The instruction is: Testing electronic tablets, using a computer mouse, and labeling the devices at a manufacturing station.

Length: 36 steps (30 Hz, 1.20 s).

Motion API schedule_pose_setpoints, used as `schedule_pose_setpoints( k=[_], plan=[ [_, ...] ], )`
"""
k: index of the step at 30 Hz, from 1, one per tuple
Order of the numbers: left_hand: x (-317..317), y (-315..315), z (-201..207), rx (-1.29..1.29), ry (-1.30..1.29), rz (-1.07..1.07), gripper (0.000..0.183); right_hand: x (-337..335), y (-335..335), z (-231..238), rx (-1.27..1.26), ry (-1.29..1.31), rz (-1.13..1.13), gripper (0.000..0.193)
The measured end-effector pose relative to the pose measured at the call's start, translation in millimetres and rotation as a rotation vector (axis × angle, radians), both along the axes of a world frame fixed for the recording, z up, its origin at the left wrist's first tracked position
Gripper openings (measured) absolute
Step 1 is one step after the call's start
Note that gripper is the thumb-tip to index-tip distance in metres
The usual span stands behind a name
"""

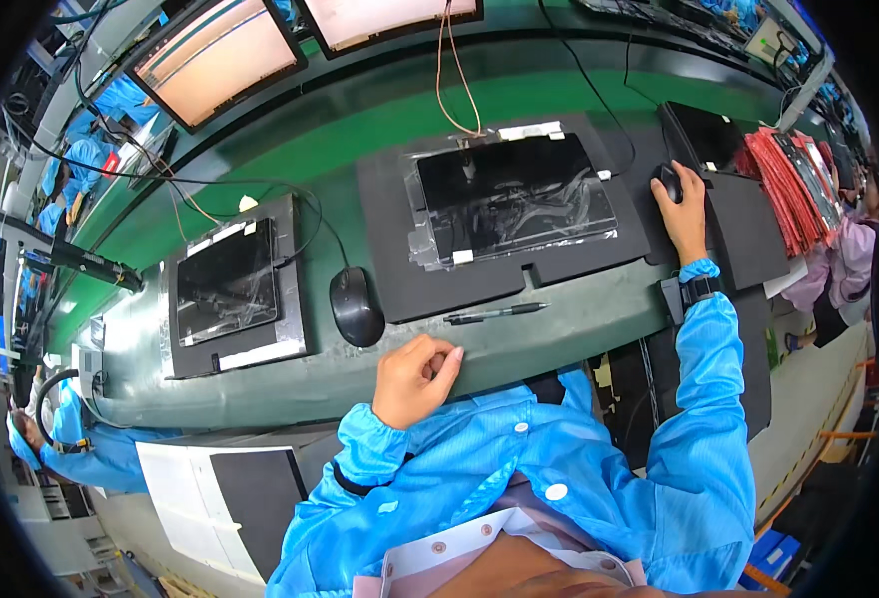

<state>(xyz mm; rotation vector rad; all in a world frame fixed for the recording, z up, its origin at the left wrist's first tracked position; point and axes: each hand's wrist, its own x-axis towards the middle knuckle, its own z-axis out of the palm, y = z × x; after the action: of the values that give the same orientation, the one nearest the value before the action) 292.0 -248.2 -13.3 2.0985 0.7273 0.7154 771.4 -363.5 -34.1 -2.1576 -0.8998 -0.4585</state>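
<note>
My right hand (684,209) is wrapped over a small black computer mouse (668,182) on a dark mat at the right. My left hand (414,381) rests at the bench's near edge with fingers curled in, and nothing shows in them. Just beyond it lie a black pen (496,313) and a larger black mouse (356,307). In the middle, a black display panel (519,194) with clear film and white tabs lies on a dark foam pad (384,214). A similar, smaller panel (226,281) lies on another pad to the left.
Two lit monitors (218,62) stand along the back, with cables hanging onto the green bench (559,344). At the far right are a black panel (703,135) and a stack of red sleeves (773,189). Other people in blue and pink clothing are at both sides.
</note>
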Motion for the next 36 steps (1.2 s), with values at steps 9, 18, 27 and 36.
schedule_pose_setpoints(
  k=[9,18,27,36],
  plan=[
    [1.1,1.5,1.3,0.04,-0.036,-0.017,0.009,-8.0,2.0,10.5,0.016,0.057,-0.008,0.051],
    [11.2,-1.5,66.1,0.334,0.139,-0.224,0.024,-77.3,32.7,73.7,-0.236,-0.367,0.609,0.036],
    [97.7,42.3,47.8,0.555,0.325,-0.143,0.072,-51.2,57.6,75.0,-0.379,-0.218,0.758,0.018],
    [135.8,39.0,35.0,0.65,0.321,-0.089,0.083,-71.1,37.8,161.4,-0.618,0.047,0.825,0.017]
  ],
)
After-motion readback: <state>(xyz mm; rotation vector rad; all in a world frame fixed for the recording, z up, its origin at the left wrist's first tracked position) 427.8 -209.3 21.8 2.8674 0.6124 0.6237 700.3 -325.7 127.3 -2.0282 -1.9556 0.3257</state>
